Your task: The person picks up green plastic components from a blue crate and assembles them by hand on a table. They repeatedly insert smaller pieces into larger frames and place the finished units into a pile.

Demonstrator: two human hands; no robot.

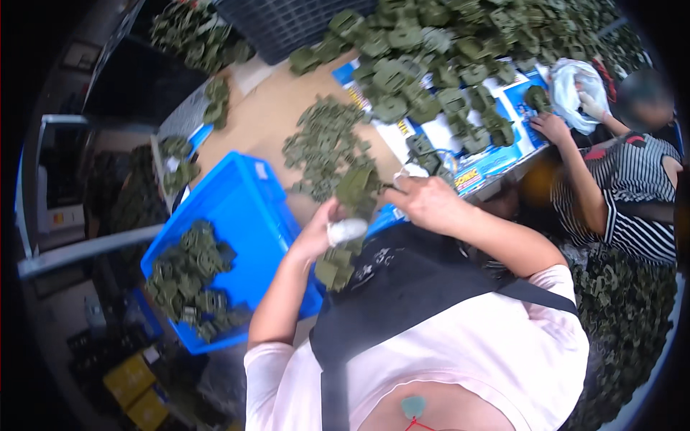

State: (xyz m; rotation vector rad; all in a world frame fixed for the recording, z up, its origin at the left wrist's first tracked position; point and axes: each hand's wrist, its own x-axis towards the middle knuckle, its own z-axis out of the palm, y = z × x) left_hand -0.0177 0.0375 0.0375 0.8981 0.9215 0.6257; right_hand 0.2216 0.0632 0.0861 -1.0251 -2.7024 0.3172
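In front of my apron, my left hand [316,231] is closed round an olive-green moulded piece [358,188]. A white wrap [347,231] covers one of its digits. My right hand [431,206] is pinched at that piece's right side, also with white on a fingertip. Whatever its fingers grip is too small to make out. Another green piece [334,269] hangs below my left hand, against the apron. Just beyond both hands, a heap of small flat green parts [327,147] lies on the brown table top [248,136].
A blue bin [262,215], partly filled with green pieces [190,280], stands on my left. Larger green pieces [424,57] pile up at the far side, beside a dark crate [280,25]. At right, a co-worker's hand [552,129] touches a green piece near a plastic bag [575,90].
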